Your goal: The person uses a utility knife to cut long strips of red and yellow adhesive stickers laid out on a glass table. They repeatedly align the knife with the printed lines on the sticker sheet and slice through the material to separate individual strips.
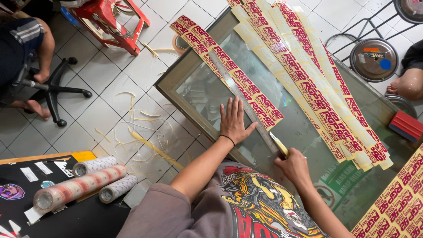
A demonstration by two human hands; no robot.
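Down on the glass table (pixel 308 132), the left hand (pixel 233 121) lies flat with its fingers (pixel 230 108) spread wide, holding nothing. It presses on the glass just beside a long metal ruler (pixel 244 103), and the thumb touches the ruler's edge. The ruler lies across a yellow sticker strip (pixel 229 66) with red letters, running toward the table's near edge. The right hand (pixel 294 165) is curled shut around a yellow knife (pixel 279 145), whose tip sits at the ruler's near end. More sticker strips (pixel 317 83) lie in a pile toward the table's far right side. Tape rolls (pixel 81 185) rest on a black board by the left.
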